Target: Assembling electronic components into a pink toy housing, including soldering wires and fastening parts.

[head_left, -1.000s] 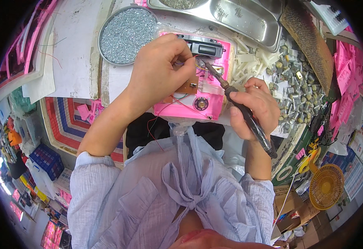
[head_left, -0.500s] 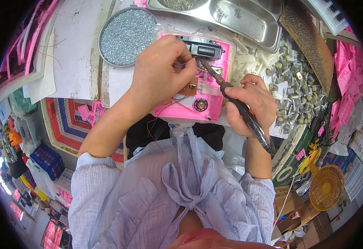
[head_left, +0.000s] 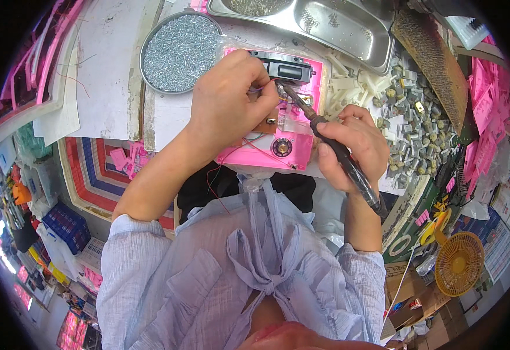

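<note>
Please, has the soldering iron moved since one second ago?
Yes, slightly: against the round metal bowl, the soldering iron in the right hand has shifted leftward, nearer to the bowl.

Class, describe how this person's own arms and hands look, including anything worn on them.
The left hand and right hand are ungloved, with no watch or bracelet visible. Both forearms are bare. The loose, pale blue sleeves have a crinkled texture and end near the elbows.

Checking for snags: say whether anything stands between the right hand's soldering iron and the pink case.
Nothing visible: the right hand holds the soldering iron over the pink case, left hand beside its tip.
</note>
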Demonstrator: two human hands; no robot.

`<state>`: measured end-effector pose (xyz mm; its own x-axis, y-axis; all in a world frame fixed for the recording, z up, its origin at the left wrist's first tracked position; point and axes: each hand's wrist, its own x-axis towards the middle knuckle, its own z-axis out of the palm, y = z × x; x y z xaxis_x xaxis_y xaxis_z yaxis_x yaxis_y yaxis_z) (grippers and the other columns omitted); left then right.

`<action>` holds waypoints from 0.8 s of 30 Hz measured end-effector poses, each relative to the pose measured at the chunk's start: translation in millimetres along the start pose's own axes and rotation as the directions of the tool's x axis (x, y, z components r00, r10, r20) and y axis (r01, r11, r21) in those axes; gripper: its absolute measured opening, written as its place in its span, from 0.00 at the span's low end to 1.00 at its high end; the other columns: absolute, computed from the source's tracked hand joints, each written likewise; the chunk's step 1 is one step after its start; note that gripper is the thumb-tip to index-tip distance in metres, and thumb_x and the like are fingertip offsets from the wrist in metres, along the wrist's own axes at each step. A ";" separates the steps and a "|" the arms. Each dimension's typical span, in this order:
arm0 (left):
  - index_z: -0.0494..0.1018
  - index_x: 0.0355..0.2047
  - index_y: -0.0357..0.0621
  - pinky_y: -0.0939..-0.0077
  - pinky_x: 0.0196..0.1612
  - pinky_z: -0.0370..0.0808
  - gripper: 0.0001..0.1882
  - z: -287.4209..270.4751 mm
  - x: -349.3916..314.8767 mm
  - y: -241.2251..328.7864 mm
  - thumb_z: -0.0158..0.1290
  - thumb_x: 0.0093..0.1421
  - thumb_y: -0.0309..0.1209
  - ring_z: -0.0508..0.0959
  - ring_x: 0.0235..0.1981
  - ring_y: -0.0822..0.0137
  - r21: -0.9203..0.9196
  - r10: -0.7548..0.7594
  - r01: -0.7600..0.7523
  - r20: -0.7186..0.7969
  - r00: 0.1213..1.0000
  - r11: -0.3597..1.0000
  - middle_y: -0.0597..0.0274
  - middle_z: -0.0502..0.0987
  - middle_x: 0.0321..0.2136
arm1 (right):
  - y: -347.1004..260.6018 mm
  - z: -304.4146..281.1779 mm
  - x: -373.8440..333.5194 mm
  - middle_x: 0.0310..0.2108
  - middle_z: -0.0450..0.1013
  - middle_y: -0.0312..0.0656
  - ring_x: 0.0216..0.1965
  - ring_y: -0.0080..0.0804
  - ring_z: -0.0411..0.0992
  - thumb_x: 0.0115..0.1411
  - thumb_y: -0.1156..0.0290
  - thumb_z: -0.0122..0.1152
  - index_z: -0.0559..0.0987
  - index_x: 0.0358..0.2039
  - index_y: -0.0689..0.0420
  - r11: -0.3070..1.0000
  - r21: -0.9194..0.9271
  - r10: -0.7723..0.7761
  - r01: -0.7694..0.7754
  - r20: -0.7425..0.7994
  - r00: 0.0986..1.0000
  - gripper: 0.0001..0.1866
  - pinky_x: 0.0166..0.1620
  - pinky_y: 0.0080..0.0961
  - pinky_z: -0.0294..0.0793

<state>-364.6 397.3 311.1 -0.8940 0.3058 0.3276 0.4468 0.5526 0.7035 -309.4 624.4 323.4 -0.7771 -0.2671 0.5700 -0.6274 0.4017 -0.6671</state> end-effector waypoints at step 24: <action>0.74 0.26 0.42 0.66 0.26 0.74 0.07 -2.1 -1.2 2.1 0.63 0.51 0.25 0.76 0.23 0.59 0.070 0.020 -0.020 -0.002 1.000 0.997 0.60 0.73 0.23 | -16.1 -37.5 -31.6 0.23 0.77 0.44 0.21 0.34 0.72 0.55 0.73 0.66 0.80 0.39 0.64 0.996 -0.030 0.075 -0.079 -0.114 0.991 0.12 0.41 0.42 0.77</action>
<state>-362.6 396.5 313.5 -0.8850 0.3148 0.3429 0.4655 0.5992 0.6514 -272.8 659.2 334.1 -0.8109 -0.1344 0.5695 -0.5624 0.4479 -0.6951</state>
